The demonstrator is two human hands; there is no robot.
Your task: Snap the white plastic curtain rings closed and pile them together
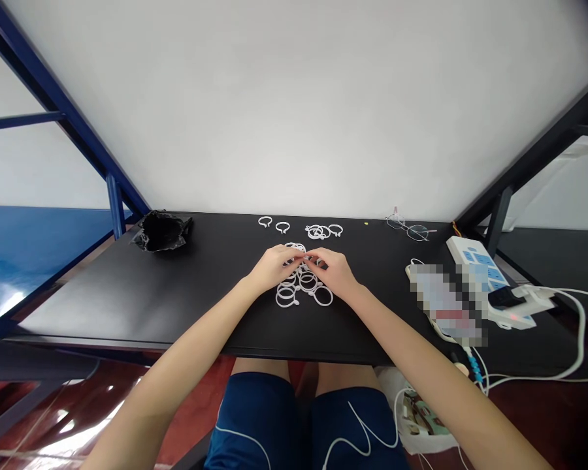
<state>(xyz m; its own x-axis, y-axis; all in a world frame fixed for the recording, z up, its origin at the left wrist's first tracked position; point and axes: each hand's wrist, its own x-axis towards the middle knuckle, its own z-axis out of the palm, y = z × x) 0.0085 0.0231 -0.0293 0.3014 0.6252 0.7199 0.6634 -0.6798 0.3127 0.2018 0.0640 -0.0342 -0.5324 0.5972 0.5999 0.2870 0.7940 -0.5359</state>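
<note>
Several thin white plastic rings (pixel 286 297), each with a small knob or clip, lie in a loose pile on the black table (pixel 215 294). Over this pile my left hand (pixel 274 267) and my right hand (pixel 336 273) meet at the fingertips. Both are closed in a pinch, with what appears to be a white ring between them, mostly hidden by the fingers. Behind the hands, a separate white ring (pixel 283 228) and several more lie in a row toward the wall.
A crumpled black plastic bag (pixel 161 232) stands open at the back left. Glasses (pixel 416 232) lie at the back right. Nearer are a phone (pixel 443 307), blurred out, and a white power strip (pixel 470 251) with plugs and white cables (pixel 582 326). Metal frame bars flank the table.
</note>
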